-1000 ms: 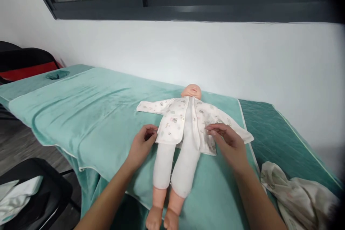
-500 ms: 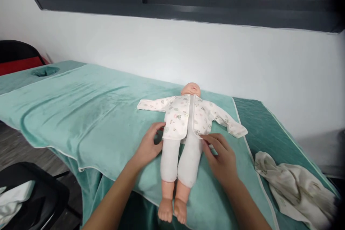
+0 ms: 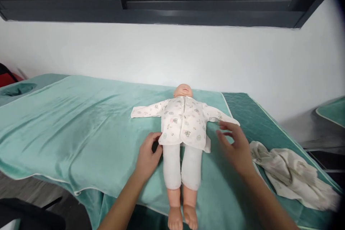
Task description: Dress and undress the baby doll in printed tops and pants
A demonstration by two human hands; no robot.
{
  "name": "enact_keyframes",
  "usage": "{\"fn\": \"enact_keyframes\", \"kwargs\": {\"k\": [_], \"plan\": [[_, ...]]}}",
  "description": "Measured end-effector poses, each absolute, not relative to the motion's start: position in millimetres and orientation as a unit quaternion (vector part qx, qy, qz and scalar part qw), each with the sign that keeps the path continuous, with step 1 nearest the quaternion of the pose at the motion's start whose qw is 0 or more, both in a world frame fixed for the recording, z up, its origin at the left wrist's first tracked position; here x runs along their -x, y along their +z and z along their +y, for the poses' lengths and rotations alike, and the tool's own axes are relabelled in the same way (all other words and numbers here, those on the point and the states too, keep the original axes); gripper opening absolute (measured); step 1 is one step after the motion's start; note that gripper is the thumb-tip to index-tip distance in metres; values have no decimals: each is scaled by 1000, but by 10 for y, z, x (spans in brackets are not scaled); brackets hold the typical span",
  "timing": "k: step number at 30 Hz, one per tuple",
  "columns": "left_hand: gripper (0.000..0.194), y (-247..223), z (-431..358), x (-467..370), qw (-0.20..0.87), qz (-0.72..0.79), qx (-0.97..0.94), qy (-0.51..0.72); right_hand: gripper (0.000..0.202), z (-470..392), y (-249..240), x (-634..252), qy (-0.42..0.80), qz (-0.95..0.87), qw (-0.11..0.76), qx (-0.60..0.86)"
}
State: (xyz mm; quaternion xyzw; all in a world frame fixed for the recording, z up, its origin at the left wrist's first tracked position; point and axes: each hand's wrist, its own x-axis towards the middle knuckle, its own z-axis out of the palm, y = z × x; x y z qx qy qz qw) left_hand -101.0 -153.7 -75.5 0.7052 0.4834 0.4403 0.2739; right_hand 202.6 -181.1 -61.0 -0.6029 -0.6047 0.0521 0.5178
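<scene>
A baby doll lies face up, its feet toward the camera. It wears a white patterned jacket with both sleeves spread, and the two front edges meet at the middle. White pants cover its legs down to the shins. My left hand has thumb and fingertips closed at the jacket's lower left corner. Off to the jacket's right, my right hand is raised with fingers apart and nothing in them, near the right sleeve.
A green cover with a pale edge lies over the bed. The crumpled whitish cloth rests at the right. A white wall and dark window frame stand behind; a black chair is at bottom left.
The jacket's right front panel has moved inward and now covers the grey gap. My right hand has let go of its hem and moved right and up. The camera view has shifted.
</scene>
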Motion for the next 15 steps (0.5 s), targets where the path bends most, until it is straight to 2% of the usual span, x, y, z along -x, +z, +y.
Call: {"fn": "enact_keyframes", "kwargs": {"k": [2,4,5,11,15], "plan": [[21,-747,-1533,1012,272,480,-705,445,49,-1648,-714,-2396,21,-531,490,691],[20,-747,-1531,1013,276,478,-703,450,59,-1488,-808,-2725,20,-488,418,766],[20,-749,-1531,1013,277,477,-701,451,57,-1418,-842,-2855,43,-481,374,792],[17,-765,-1534,1004,272,496,-686,458,62,-1182,-814,-3106,80,-437,264,856],[17,-770,-1541,998,268,501,-686,454,57,-1191,-732,-3059,82,-429,240,867]]}}
